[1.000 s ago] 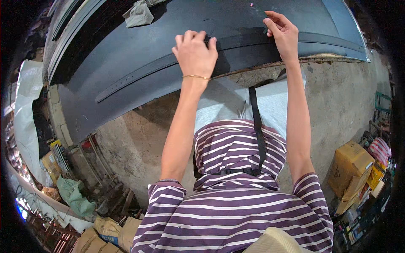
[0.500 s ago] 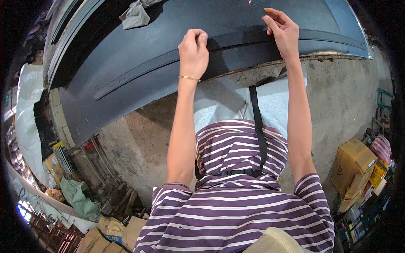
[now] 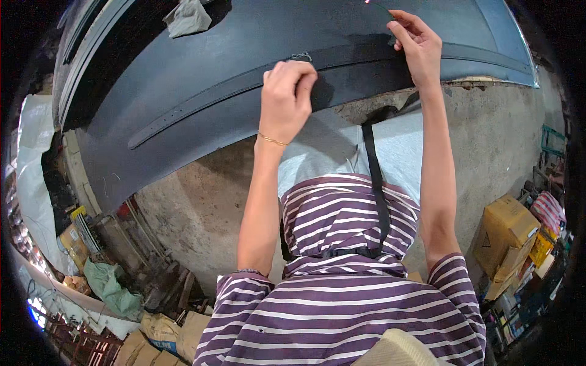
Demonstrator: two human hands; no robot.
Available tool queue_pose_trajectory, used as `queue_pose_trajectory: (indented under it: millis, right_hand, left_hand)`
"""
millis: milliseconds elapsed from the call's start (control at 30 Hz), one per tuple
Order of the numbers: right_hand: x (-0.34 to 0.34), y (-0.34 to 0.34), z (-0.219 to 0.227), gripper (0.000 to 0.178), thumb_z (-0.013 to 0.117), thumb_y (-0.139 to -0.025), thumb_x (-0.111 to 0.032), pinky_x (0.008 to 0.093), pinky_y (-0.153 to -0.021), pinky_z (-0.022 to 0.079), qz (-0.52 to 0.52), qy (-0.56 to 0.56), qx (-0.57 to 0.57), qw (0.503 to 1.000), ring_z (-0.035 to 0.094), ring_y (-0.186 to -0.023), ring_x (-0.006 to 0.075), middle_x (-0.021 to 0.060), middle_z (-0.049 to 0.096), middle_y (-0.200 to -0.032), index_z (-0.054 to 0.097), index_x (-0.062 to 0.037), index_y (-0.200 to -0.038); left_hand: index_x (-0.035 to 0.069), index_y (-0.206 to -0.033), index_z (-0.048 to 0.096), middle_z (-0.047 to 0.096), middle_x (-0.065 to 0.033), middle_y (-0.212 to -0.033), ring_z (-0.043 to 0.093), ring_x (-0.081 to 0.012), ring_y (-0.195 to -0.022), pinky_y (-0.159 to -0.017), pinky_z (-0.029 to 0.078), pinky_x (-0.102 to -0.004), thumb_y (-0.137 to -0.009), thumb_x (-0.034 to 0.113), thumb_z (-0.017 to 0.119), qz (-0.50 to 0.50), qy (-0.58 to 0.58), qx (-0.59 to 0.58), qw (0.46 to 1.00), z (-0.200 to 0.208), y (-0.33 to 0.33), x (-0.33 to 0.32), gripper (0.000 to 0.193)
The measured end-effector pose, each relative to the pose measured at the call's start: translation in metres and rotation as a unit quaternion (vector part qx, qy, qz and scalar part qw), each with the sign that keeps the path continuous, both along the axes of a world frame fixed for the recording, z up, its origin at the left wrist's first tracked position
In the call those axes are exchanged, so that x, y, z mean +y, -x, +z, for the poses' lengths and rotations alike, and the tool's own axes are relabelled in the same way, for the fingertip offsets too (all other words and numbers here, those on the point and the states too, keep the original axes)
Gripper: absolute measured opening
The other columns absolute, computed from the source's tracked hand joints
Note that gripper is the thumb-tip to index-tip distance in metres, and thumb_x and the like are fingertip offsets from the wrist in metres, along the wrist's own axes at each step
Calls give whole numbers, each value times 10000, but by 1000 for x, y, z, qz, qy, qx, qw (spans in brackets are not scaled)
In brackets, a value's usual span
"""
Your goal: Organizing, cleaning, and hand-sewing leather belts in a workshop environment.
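Note:
A long dark strap with a rounded, holed end, like a belt [image 3: 183, 114], lies across the dark sheet-covered table [image 3: 140, 165]. My left hand [image 3: 287, 94] is closed over the strap's near edge, fingers curled and thumb pressed in; what they hold, if anything, is hidden. Just beyond its knuckles a small pale tangle of thread [image 3: 301, 56] rests on the strap. Farther right, my right hand [image 3: 418, 46] pinches a thin dark stem-like piece [image 3: 383, 8] between thumb and fingers. Its far end shows a bright pinkish tip at the upper picture edge.
A crumpled grey cloth [image 3: 186, 18] lies at the table's far left. On the floor at right stands an opened cardboard box [image 3: 505, 232] beside stacked items. Green sacking [image 3: 110, 287], wood pieces and cartons [image 3: 162, 335] crowd the lower left.
My left hand has moved slightly nearer and to the right, uncovering the thread tangle. My right hand has shifted a little right, still pinching the thin piece.

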State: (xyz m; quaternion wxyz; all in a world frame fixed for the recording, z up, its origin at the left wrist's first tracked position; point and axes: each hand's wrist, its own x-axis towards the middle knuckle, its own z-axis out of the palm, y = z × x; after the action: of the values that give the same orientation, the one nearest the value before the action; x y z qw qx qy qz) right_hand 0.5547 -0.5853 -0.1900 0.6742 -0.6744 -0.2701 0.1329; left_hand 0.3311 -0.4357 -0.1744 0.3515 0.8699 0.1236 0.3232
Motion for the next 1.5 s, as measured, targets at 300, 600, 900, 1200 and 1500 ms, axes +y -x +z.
queue_pose_trajectory:
  millis: [300,600,900,1200,1500]
  right_hand:
    - [40,47,40,194,649,-891,-35,199,-586,438,-33,64,44,996,551,-674,49,7,629,-794,655,36,-1072]
    - [39,45,7,224,681,-905,-94,202,-703,445,-3,-1,-21,1000,605,-831,61,25,701,-932,695,-13,-1113]
    - [49,58,28,179,645,-895,-39,196,-603,430,-23,5,52,998,557,-706,51,2,629,-795,662,32,-1058]
    - [38,54,14,168,664,-890,-49,182,-704,424,44,19,-43,998,565,-805,45,-15,648,-899,708,0,-1045]
    - [40,63,18,99,611,-831,40,183,-581,313,114,82,-113,984,435,-654,19,-40,535,-753,688,17,-888]
  left_hand:
    - [50,-839,632,659,-43,-831,583,-216,-755,-728,402,-313,-828,51,672,-55,-21,16,998,4,2,5,42]
    - [41,-992,655,577,-114,-599,561,-292,-563,-564,447,-367,-820,180,721,90,-16,126,988,14,-13,9,231]
    - [76,-904,721,654,-151,-683,640,-351,-639,-611,492,-411,-892,248,646,107,-36,200,973,13,-27,30,189]
    - [25,-895,675,670,-181,-745,662,-375,-749,-690,507,-433,-914,205,609,73,70,232,967,28,-20,42,192]
    - [9,-834,695,585,-64,-806,577,-196,-657,-618,466,-312,-821,152,730,-14,102,105,989,7,-11,60,148]
